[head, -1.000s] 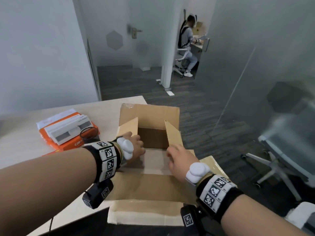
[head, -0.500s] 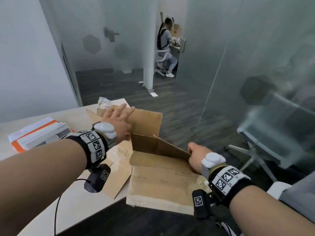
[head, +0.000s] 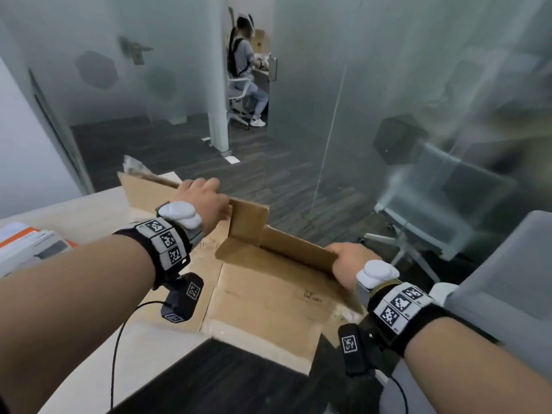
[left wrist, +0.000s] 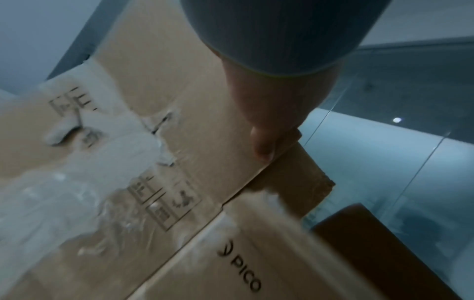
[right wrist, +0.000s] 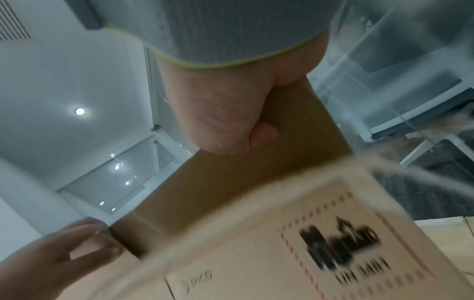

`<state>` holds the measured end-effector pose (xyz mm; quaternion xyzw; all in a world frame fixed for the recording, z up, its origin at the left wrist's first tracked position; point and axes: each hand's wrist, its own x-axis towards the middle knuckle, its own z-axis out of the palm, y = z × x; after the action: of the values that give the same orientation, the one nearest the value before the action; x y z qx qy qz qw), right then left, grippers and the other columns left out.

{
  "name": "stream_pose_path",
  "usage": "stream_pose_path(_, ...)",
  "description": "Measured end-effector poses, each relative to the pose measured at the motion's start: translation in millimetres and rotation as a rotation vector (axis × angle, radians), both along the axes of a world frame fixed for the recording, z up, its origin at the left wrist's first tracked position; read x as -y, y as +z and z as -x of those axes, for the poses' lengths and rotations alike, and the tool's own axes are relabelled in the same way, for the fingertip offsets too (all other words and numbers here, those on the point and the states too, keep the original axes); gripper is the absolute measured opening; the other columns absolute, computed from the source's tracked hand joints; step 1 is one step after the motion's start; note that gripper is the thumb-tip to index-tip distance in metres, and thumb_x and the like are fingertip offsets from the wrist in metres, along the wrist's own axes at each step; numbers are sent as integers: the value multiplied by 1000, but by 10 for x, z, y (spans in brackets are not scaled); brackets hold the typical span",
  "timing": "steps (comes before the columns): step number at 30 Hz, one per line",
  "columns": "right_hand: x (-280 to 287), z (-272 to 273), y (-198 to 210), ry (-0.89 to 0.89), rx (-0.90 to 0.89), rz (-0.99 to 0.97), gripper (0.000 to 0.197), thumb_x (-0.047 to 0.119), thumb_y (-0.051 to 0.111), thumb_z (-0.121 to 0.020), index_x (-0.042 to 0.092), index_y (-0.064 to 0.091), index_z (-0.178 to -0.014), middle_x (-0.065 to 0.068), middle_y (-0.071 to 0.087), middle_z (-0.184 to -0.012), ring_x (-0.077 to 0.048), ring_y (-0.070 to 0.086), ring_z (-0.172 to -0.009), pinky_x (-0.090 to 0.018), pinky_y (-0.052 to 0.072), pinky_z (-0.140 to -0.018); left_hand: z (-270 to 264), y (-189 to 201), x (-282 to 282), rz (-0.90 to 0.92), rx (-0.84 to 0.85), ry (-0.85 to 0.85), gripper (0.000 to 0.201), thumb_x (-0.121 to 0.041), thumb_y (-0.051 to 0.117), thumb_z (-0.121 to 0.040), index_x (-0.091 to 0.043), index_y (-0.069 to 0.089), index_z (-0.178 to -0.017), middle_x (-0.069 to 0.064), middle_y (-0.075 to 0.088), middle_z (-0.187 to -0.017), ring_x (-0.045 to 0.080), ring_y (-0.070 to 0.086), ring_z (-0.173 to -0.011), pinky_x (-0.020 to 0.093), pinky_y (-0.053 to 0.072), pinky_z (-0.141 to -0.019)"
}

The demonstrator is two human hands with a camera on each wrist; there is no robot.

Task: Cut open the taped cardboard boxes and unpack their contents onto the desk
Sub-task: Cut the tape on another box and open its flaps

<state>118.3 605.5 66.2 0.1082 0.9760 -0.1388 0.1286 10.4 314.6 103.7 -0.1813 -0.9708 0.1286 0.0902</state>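
Note:
An opened brown cardboard box (head: 268, 294) lies partly collapsed over the desk's right corner, its panels splayed and one wall standing. My left hand (head: 206, 198) grips the top edge of the far panel; in the left wrist view the thumb (left wrist: 261, 146) presses on the cardboard (left wrist: 179, 132), which bears crumpled clear tape. My right hand (head: 346, 264) grips the near end of the standing wall, fingers hidden behind it. In the right wrist view the right hand (right wrist: 225, 121) is curled round the cardboard (right wrist: 243, 192), and the left hand's fingers (right wrist: 77, 249) show at the far corner. Nothing shows inside the box.
The pale wooden desk (head: 89, 210) holds a stack of orange and white boxes (head: 33, 249) at the far left. A glass wall and a white office chair (head: 418, 234) stand to the right. A person (head: 245, 70) sits in a far room.
Both hands left the box's inside: the left went to the far panel's edge, the right to the standing wall. The box has swung right and folded flatter.

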Motion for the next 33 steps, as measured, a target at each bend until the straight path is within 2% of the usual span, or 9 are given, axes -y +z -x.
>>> stream_pose_path(3, -63, 138, 88, -71, -141, 45, 65, 10, 41, -83, 59, 59, -122, 8, 70, -117, -26, 67, -99, -36, 57, -86, 5, 236, -13, -80, -186, -63, 22, -47, 56, -96, -40, 71, -110, -3, 48, -128, 27, 43, -118, 42, 34, -100)
stream_pose_path(7, -65, 312, 139, 2, -237, 21, 77, 8, 42, -80, 56, 46, -140, 12, 51, -148, -30, 53, -127, -41, 46, -105, 28, 275, 151, -154, -180, -43, 26, -44, 52, -100, -49, 67, -121, -14, 41, -153, 28, 37, -130, 43, 32, -106)
stream_pose_path(12, 85, 290, -336, 227, 95, -49, 79, 1, 45, -87, 46, 35, -152, -1, 37, -157, -31, 42, -140, -39, 40, -113, -250, -550, 561, 117, 177, -1, 33, -47, 41, -104, -60, 49, -133, -25, 36, -154, 22, 38, -130, 39, 34, -98)
stream_pose_path(17, 333, 180, -1058, 426, 440, -126, 71, 3, 48, -97, 35, 27, -158, -8, 29, -162, -31, 37, -146, -35, 36, -115, -745, -1484, 786, 227, 655, 61, 40, -40, 45, -104, -48, 49, -142, -21, 33, -159, 23, 45, -136, 40, 39, -108)
stream_pose_path(20, 484, 175, -1396, 456, 583, -80, 57, 12, 44, -105, 25, 26, -159, -10, 29, -163, -30, 35, -147, -31, 29, -115, -1000, -1832, 782, 217, 874, 143, 46, -46, 48, -93, -38, 54, -138, -14, 49, -151, 21, 58, -125, 40, 47, -106)
stream_pose_path(24, 585, 23, -1574, 511, 594, -51, 67, 14, 49, -98, 34, 27, -158, -5, 22, -167, -27, 29, -150, -35, 29, -119, -1150, -2046, 829, 199, 984, 244, 68, -50, 41, -85, -23, 48, -147, -4, 54, -148, 23, 58, -128, 41, 46, -108)
stream_pose_path(26, 592, -39, -1675, 540, 599, -5, 74, 47, 59, -94, 36, 24, -158, -3, 22, -167, -27, 26, -150, -40, 27, -121, -1131, -2103, 886, 191, 1010, 296, 64, -52, 40, -76, -19, 66, -125, 2, 69, -125, 23, 66, -110, 40, 53, -98)
stream_pose_path(29, 595, -109, -1719, 497, 603, 149, 107, 95, 36, -70, 33, 31, -157, -1, 27, -165, -25, 23, -151, -42, 18, -122, -1048, -2115, 958, 78, 1006, 393, 45, -43, 43, -87, -14, 70, -108, 4, 70, -112, 23, 65, -101, 35, 53, -91)
stream_pose_path(33, 495, 2, -1910, 175, 369, 232, 60, 69, 51, -90, 28, 62, -133, 1, 61, -134, -23, 59, -122, -35, 46, -103, -742, -2185, 1230, -31, 901, 469, 34, -29, 39, -99, -13, 67, -110, 3, 71, -108, 19, 68, -94, 28, 47, -71)
